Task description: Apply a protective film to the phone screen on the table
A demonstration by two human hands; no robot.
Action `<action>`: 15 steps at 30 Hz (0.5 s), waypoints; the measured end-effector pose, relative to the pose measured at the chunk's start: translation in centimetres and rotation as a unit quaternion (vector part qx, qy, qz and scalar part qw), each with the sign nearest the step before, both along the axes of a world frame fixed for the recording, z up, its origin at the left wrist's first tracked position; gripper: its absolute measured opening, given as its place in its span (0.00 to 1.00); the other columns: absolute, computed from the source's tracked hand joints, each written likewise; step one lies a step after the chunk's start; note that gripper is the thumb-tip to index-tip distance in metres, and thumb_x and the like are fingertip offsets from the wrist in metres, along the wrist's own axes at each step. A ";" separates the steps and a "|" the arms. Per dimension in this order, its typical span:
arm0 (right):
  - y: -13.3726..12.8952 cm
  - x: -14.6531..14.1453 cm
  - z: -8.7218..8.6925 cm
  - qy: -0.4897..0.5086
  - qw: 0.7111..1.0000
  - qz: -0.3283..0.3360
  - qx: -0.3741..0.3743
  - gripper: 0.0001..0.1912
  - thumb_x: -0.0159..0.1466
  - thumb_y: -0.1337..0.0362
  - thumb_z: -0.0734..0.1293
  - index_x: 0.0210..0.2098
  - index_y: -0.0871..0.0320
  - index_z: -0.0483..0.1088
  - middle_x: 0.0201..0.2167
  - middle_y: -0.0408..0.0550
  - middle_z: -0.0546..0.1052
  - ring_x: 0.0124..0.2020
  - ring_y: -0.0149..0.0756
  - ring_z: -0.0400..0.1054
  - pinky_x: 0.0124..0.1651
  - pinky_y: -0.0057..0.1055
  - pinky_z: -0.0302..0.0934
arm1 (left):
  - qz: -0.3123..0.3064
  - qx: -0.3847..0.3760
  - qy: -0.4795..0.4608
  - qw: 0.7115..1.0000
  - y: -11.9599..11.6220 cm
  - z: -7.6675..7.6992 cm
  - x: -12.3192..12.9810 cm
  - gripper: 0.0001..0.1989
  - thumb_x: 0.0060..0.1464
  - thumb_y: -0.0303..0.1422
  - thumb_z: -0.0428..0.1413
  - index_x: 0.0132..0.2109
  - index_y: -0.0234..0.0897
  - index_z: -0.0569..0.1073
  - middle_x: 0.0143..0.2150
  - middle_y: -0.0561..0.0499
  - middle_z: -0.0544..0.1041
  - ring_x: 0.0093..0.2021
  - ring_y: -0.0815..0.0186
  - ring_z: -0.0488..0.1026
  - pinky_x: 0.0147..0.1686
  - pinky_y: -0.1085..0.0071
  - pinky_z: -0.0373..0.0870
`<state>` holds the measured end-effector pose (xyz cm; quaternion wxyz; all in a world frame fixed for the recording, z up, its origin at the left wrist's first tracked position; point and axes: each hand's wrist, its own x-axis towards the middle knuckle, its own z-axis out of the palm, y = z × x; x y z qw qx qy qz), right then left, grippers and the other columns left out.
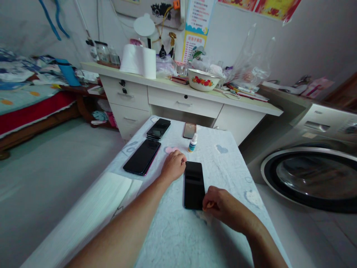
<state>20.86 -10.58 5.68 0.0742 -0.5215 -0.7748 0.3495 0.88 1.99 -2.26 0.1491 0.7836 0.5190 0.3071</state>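
Beyond the phone [193, 184], touched by curled left hand [173, 164] and right hand [216, 201] (grip unclear), stands a bottle [192, 144].

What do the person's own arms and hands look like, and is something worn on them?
Both the left hand and the right hand are ungloved. No sleeve, watch or bracelet shows on either forearm or wrist. Whether a finger has a ring, I cannot tell.

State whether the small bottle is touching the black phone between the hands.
Apart. The head view shows the small bottle standing beyond the far end of the black phone, with a strip of the pale cloth visible between them.
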 end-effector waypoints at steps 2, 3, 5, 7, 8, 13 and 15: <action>-0.3 0.3 -0.2 0.012 1.000 -0.015 -0.006 0.12 0.54 0.76 0.63 0.31 0.56 0.74 0.33 0.42 0.73 0.31 0.27 0.67 0.34 0.22 0.58 | 0.000 -0.002 0.001 1.000 0.0 0.0 0.0 0.08 0.48 0.22 0.51 0.33 0.38 0.72 0.38 0.49 0.71 0.45 0.63 0.68 0.48 0.65 0.64; -0.4 0.4 -0.3 0.017 1.000 -0.020 -0.008 0.12 0.54 0.77 0.63 0.31 0.56 0.74 0.33 0.42 0.73 0.31 0.27 0.67 0.34 0.22 0.58 | 0.000 -0.002 0.002 1.000 0.0 0.0 0.0 0.08 0.48 0.22 0.51 0.33 0.38 0.73 0.38 0.49 0.71 0.45 0.63 0.68 0.48 0.66 0.64; -0.5 0.5 -0.4 0.022 0.999 -0.027 -0.007 0.12 0.54 0.76 0.63 0.31 0.56 0.74 0.32 0.42 0.73 0.31 0.27 0.67 0.33 0.22 0.58 | -0.001 -0.002 0.004 1.000 0.0 0.0 0.0 0.09 0.47 0.22 0.51 0.33 0.38 0.73 0.39 0.49 0.71 0.44 0.63 0.68 0.48 0.66 0.64; -0.6 0.6 -0.5 0.023 0.999 -0.030 -0.001 0.11 0.54 0.76 0.63 0.31 0.56 0.74 0.32 0.41 0.73 0.30 0.27 0.67 0.33 0.22 0.58 | -0.001 0.000 0.006 1.000 0.0 -0.1 0.0 0.09 0.47 0.22 0.51 0.34 0.38 0.73 0.39 0.49 0.71 0.44 0.63 0.68 0.48 0.65 0.64; -0.6 0.6 -0.6 0.023 0.999 -0.032 0.004 0.11 0.54 0.76 0.63 0.31 0.56 0.73 0.31 0.41 0.73 0.30 0.27 0.67 0.33 0.22 0.57 | -0.001 0.000 0.006 1.000 0.0 -0.1 0.0 0.09 0.47 0.22 0.51 0.34 0.38 0.73 0.39 0.49 0.71 0.44 0.63 0.68 0.49 0.65 0.64; -0.6 0.5 -1.2 0.038 0.997 -0.054 0.031 0.10 0.55 0.76 0.64 0.30 0.57 0.73 0.32 0.42 0.72 0.31 0.27 0.66 0.33 0.23 0.57 | -0.004 0.000 0.001 1.000 0.2 -0.5 0.1 0.09 0.48 0.23 0.52 0.35 0.38 0.73 0.39 0.49 0.71 0.44 0.63 0.68 0.49 0.65 0.65; -0.6 0.5 -1.5 0.050 0.996 -0.059 0.039 0.09 0.56 0.75 0.64 0.30 0.57 0.73 0.32 0.42 0.72 0.31 0.27 0.66 0.33 0.23 0.57 | -0.006 0.004 -0.005 1.000 0.2 -0.6 0.1 0.08 0.48 0.23 0.52 0.35 0.38 0.73 0.39 0.49 0.72 0.45 0.62 0.68 0.49 0.65 0.65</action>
